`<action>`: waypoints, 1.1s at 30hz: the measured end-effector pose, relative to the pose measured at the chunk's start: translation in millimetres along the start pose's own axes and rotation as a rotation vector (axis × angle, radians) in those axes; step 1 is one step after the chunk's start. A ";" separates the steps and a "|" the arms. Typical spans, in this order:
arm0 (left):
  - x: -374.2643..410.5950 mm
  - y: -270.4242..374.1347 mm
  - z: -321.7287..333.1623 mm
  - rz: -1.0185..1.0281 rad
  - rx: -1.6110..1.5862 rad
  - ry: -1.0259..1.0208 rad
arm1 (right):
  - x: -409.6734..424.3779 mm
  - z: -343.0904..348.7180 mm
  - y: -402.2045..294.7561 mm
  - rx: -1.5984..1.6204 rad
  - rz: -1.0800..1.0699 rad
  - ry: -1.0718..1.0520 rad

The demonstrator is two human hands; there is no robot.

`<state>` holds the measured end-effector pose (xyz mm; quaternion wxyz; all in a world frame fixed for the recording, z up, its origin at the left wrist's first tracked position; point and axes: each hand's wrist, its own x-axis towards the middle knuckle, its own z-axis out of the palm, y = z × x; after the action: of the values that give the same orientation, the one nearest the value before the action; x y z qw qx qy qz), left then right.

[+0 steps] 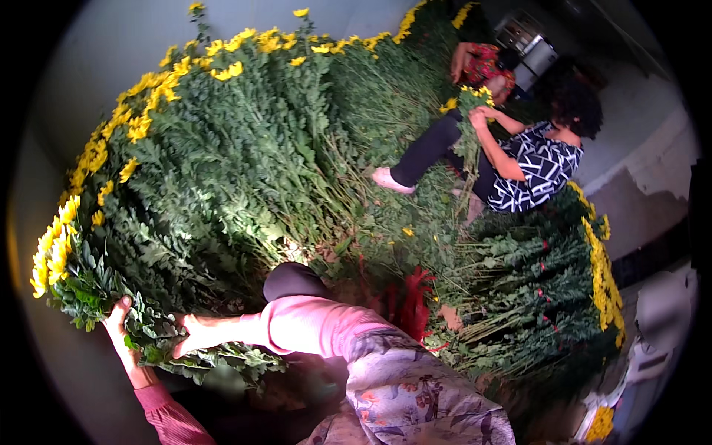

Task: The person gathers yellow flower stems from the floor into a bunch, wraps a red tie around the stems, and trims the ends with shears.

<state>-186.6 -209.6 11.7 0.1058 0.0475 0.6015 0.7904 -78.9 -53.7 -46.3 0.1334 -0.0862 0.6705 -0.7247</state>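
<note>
A bunch of yellow chrysanthemums [89, 289] leans at the lower left, its blooms pointing up and outward to the left. My left hand [118, 322] grips it just below the flower heads, thumb lying over the leaves. Farther down the same bunch, my right hand [192, 332] clasps the leafy stems; leaves hide part of its fingers. Lower leaves and stems trail to the right beneath my right forearm. Close by, a large bank of cut chrysanthemums [222, 150] lies with its yellow heads along the wall.
Red ties [414, 303] hang beside my right sleeve. Tied bunches [523, 295] lie at right, yellow heads outward. A person in a patterned top [537, 167] sits holding flowers; another person [484, 69] crouches behind. Loose stems and leaves [400, 239] litter the floor between.
</note>
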 end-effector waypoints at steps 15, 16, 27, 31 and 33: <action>25.4 15.7 -69.2 0.077 -0.442 0.264 | -104.4 -103.7 118.6 0.193 0.481 0.108; 33.9 3.8 -36.5 0.027 -0.507 0.216 | -118.4 -156.0 173.5 0.459 0.090 0.100; 31.7 -10.0 -50.8 -0.067 -0.502 0.222 | -165.1 -183.2 65.6 0.384 0.363 0.799; 55.0 -30.5 -46.7 -0.044 -0.446 0.170 | -216.9 -197.5 101.9 -0.197 0.425 0.415; 55.3 -26.6 -56.8 -0.067 -0.394 0.118 | -224.3 -183.3 100.0 -0.680 0.618 0.182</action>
<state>-249.0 -243.8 -32.2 0.1039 -0.0407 0.4416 0.8903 86.2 183.0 -149.5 0.2478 0.1425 0.8731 -0.3950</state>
